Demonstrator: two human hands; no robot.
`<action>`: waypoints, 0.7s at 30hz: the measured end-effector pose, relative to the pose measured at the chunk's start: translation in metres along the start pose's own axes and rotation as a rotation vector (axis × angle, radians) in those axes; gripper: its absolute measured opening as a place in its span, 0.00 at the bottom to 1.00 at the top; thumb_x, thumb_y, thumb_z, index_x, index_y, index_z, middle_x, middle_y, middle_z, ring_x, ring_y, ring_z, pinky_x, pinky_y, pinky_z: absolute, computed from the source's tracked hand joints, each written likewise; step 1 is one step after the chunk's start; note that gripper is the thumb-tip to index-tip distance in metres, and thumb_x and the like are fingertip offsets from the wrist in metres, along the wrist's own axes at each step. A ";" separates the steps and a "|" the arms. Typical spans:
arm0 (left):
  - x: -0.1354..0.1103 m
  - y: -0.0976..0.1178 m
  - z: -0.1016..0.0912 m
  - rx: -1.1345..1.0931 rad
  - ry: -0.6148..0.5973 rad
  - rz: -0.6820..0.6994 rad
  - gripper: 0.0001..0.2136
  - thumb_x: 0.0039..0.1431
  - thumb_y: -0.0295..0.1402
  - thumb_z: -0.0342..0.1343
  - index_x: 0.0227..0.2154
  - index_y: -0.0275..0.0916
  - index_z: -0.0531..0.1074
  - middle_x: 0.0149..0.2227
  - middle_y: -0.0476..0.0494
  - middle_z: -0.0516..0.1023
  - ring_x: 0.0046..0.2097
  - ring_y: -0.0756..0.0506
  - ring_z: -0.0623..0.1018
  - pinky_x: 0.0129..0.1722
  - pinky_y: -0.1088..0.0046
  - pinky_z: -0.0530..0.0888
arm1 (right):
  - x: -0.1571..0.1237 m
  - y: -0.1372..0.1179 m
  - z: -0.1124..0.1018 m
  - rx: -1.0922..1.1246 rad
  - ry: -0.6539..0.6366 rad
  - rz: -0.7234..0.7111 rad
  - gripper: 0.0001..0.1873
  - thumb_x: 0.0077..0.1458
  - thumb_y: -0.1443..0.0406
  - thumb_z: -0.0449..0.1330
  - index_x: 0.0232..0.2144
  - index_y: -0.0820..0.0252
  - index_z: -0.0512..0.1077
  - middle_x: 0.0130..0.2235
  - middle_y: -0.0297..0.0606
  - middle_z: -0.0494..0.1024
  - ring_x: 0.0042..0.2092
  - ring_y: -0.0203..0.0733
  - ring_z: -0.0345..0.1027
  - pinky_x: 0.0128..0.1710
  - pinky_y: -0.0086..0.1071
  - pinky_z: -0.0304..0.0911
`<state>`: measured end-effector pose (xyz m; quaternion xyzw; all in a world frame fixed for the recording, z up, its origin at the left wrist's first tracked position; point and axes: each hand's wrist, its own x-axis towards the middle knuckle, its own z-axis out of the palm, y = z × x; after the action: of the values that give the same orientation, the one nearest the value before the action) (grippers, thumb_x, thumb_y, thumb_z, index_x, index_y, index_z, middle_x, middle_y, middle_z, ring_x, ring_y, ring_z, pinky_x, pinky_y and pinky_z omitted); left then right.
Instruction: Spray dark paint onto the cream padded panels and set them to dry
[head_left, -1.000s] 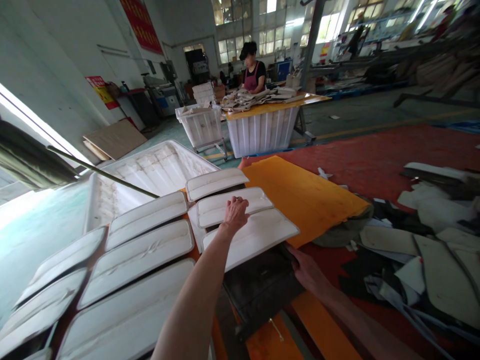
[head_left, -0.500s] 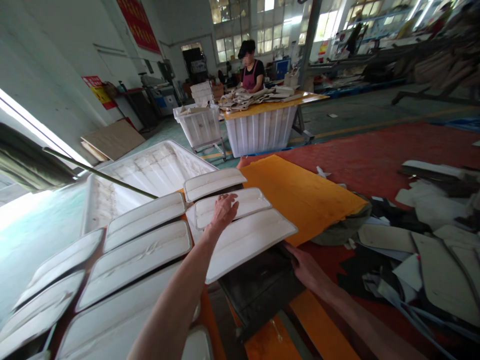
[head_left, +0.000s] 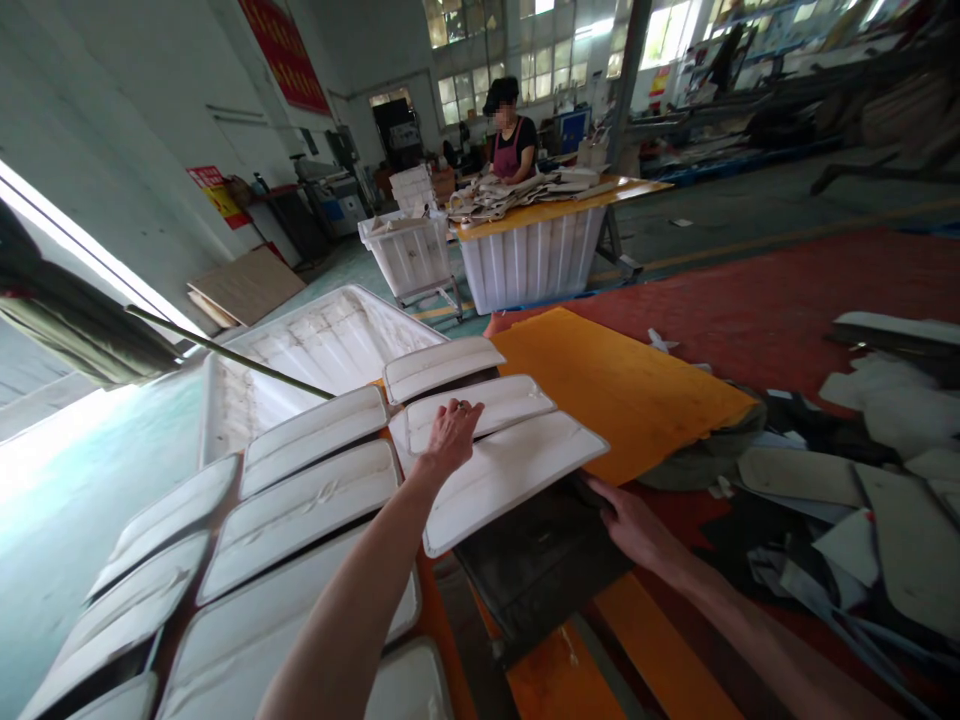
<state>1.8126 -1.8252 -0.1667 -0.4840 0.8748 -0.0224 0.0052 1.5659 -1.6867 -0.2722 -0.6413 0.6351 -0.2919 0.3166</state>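
My left hand [head_left: 452, 436] rests over the middle white panel [head_left: 514, 402] in the right-hand row, its fingers bent and slightly apart with nothing visible in them. Just nearer lies a larger white panel [head_left: 525, 468] with a grey bound edge, partly over a dark fabric piece [head_left: 544, 560]. At that piece's right upper corner, my right hand [head_left: 621, 515] grips the dark edge between thumb and fingers; the fingertips are partly hidden beneath. Farther off sits another white panel [head_left: 444, 366]. More white panels [head_left: 304, 500] lie in rows to the left.
An orange sheet [head_left: 622, 385] spreads beyond the panels, beside a red floor covering [head_left: 795, 290] with scraps. A large white bin [head_left: 330, 335] stands at the far left, a green pole [head_left: 232, 355] across it. A co-worker [head_left: 512, 140] stands behind another table [head_left: 637, 188].
The view has shifted slightly, so the scene sits a little farther right. My left hand's fingers are more bent over the panels. My right hand still holds the dark fabric edge.
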 end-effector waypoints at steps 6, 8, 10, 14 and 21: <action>0.004 0.005 0.002 0.039 -0.006 0.024 0.21 0.49 0.20 0.46 0.48 0.38 0.63 0.45 0.37 0.69 0.48 0.39 0.63 0.45 0.62 0.61 | 0.000 -0.007 -0.008 0.012 -0.026 -0.005 0.32 0.43 0.77 0.45 0.53 0.67 0.63 0.53 0.44 0.67 0.55 0.43 0.60 0.58 0.38 0.54; 0.004 0.008 0.005 0.038 0.005 0.027 0.20 0.50 0.19 0.44 0.47 0.37 0.63 0.43 0.37 0.70 0.48 0.39 0.64 0.45 0.62 0.61 | 0.001 -0.009 -0.010 0.015 -0.029 -0.003 0.31 0.43 0.77 0.45 0.53 0.66 0.63 0.53 0.44 0.67 0.55 0.43 0.60 0.58 0.39 0.54; 0.006 0.012 0.009 0.033 0.014 0.027 0.18 0.51 0.20 0.44 0.46 0.36 0.63 0.42 0.38 0.70 0.47 0.39 0.64 0.45 0.63 0.62 | 0.000 -0.011 -0.010 0.020 -0.037 -0.012 0.32 0.42 0.77 0.46 0.52 0.65 0.63 0.53 0.43 0.68 0.55 0.43 0.60 0.58 0.40 0.53; 0.010 0.015 0.016 0.021 -0.001 0.031 0.17 0.52 0.21 0.44 0.46 0.36 0.63 0.42 0.38 0.71 0.46 0.40 0.66 0.44 0.63 0.63 | -0.003 -0.016 -0.010 0.035 -0.058 -0.028 0.32 0.42 0.77 0.46 0.52 0.66 0.64 0.52 0.44 0.68 0.54 0.45 0.60 0.58 0.42 0.53; 0.006 0.004 0.015 -0.035 -0.045 0.105 0.17 0.52 0.27 0.51 0.47 0.37 0.63 0.44 0.41 0.71 0.47 0.43 0.67 0.48 0.67 0.64 | -0.003 -0.008 -0.014 0.072 -0.055 -0.011 0.32 0.40 0.77 0.46 0.51 0.67 0.65 0.52 0.45 0.68 0.55 0.46 0.60 0.58 0.45 0.52</action>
<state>1.8065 -1.8290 -0.1814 -0.4378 0.8989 0.0041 0.0174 1.5598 -1.6839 -0.2571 -0.6408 0.6118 -0.2984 0.3550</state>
